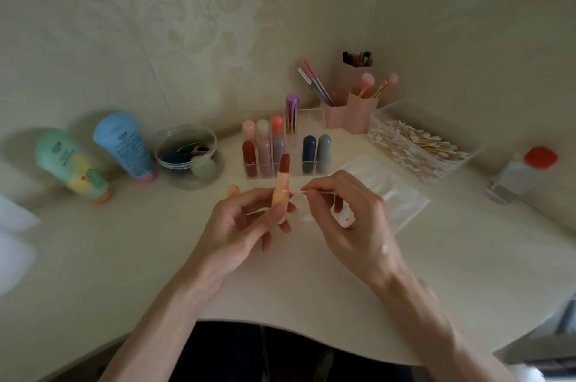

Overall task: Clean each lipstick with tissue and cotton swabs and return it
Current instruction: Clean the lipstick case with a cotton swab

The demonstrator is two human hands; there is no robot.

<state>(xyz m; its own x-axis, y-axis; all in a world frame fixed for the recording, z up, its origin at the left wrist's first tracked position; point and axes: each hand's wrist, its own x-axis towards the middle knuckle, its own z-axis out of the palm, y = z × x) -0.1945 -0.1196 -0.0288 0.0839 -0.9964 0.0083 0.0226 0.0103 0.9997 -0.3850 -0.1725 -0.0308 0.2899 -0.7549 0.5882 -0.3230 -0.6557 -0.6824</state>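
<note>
Just below the middle of the frame, the left hand [246,225] grips an open lipstick with a peach plastic case and a dark red stick [280,185], upright and tilted slightly right above the pale surface [124,257]. The right hand [358,225] pinches a thin wooden cotton swab [311,192] between thumb and forefinger. The swab's tip lies just beside the lipstick case; whether they touch cannot be told. The curled lower fingers of that hand hold a crumpled white tissue with a red smear [344,216]. A small peach cap [233,190] stands on the surface left of the lipstick. Behind the hands, a clear acrylic organiser [308,121] holds other capped lipsticks. To its right sits a clear plastic box of cotton swabs [386,112].
</note>
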